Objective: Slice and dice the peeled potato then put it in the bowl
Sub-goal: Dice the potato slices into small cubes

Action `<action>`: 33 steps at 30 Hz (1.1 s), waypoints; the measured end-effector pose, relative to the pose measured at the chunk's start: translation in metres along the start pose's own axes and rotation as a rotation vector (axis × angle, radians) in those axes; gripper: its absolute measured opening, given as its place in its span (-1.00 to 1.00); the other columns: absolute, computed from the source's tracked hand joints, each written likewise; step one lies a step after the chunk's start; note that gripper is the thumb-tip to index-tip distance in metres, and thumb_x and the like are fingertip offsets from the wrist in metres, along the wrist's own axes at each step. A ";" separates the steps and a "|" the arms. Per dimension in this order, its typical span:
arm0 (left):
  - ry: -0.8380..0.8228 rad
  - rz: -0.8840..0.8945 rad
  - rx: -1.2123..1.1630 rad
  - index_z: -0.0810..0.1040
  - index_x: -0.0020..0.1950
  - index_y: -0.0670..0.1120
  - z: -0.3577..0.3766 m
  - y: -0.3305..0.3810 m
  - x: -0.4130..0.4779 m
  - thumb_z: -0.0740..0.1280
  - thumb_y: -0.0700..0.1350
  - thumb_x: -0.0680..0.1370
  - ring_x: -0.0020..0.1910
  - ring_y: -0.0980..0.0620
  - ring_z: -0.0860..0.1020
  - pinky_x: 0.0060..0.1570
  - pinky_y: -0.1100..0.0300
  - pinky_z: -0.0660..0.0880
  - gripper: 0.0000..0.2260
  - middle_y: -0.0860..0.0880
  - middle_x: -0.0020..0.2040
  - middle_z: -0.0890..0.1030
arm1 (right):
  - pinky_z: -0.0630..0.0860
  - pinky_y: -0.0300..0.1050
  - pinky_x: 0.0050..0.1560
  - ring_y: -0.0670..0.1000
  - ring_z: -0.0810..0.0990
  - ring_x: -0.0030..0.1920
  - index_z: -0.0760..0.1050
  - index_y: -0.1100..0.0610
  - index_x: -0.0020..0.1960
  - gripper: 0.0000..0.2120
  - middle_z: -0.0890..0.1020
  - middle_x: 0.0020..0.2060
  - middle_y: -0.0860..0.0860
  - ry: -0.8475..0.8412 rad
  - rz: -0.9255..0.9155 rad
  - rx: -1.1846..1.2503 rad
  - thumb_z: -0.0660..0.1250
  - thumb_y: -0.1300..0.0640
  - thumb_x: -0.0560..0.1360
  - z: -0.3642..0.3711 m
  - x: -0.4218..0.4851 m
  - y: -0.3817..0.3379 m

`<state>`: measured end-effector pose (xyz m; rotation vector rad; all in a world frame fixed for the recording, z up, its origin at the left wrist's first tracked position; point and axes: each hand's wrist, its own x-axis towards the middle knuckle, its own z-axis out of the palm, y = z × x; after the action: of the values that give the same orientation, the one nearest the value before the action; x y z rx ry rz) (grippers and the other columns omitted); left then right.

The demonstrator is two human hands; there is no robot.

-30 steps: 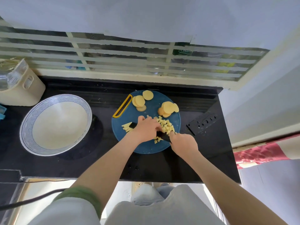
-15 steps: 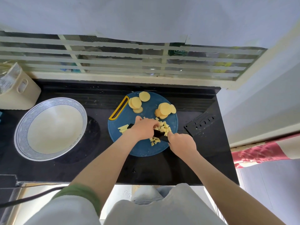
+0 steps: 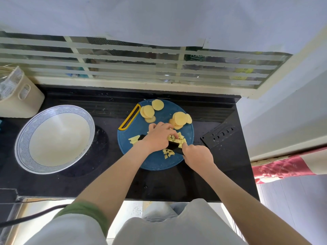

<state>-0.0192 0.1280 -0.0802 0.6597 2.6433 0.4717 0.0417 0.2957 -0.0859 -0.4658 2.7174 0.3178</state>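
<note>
A round blue cutting board [image 3: 178, 161] with a yellow handle slot lies on the black counter. Round potato slices [image 3: 180, 118] sit in two small stacks at its far side. Diced potato pieces [image 3: 180, 140] lie in the middle and a few strips [image 3: 134, 139] at the left. My right hand [image 3: 198, 155] grips the handle of a black knife [image 3: 174, 146] whose blade crosses the board. My left hand [image 3: 159, 135] presses flat on top of the blade and potato; what lies under it is hidden. The wide white bowl [image 3: 24, 138] with a blue rim stands empty to the left.
A black knife sheath [image 3: 219, 136] with holes lies right of the board. A cream container [image 3: 23, 96] stands at the back left corner. A louvred window runs behind the counter. The counter's right edge drops off beside a red cloth [image 3: 283, 169].
Both hands and the knife stay on the board with small shifts over the diced pieces. The camera view has shifted slightly.
</note>
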 end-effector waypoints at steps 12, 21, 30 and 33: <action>0.248 -0.331 0.071 0.40 0.23 -0.02 -0.012 -0.015 -0.011 0.20 -0.24 0.50 0.17 -0.03 0.39 0.06 0.05 0.16 -0.69 0.00 0.13 0.50 | 0.26 -0.14 -0.48 0.00 0.43 -0.42 0.35 0.14 0.07 -0.90 0.41 -0.36 -0.02 0.025 0.033 -0.020 0.15 0.12 0.62 0.003 -0.003 0.002; -0.067 -0.289 0.055 0.57 0.13 0.15 -0.008 -0.017 -0.017 0.09 -0.31 0.54 0.12 0.02 0.38 0.13 0.03 0.15 -0.57 0.07 0.10 0.56 | 0.35 -0.14 -0.42 0.00 0.48 -0.38 0.36 0.14 0.08 -0.86 0.48 -0.29 -0.01 0.037 0.045 -0.031 0.13 0.07 0.63 0.004 -0.011 0.005; 0.060 -0.256 0.022 0.33 0.44 0.14 -0.003 -0.014 -0.016 0.10 -0.34 0.51 0.35 0.01 0.28 0.22 0.03 0.11 -0.42 0.05 0.37 0.43 | 0.40 -0.15 -0.40 0.00 0.52 -0.35 0.36 0.12 0.09 -0.83 0.57 -0.22 -0.01 0.060 0.090 0.007 0.11 0.03 0.63 0.004 -0.017 0.005; 0.279 -0.351 -0.067 0.34 0.43 0.05 -0.002 -0.025 -0.023 0.14 -0.36 0.48 0.32 -0.01 0.32 0.17 0.06 0.10 -0.44 0.01 0.35 0.44 | 0.41 -0.14 -0.39 0.00 0.51 -0.36 0.36 0.12 0.07 -0.81 0.53 -0.26 -0.02 0.051 0.114 0.070 0.11 0.01 0.63 0.003 -0.015 0.002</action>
<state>-0.0109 0.0952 -0.0821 0.1051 2.9035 0.5786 0.0553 0.3022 -0.0823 -0.3036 2.8002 0.2432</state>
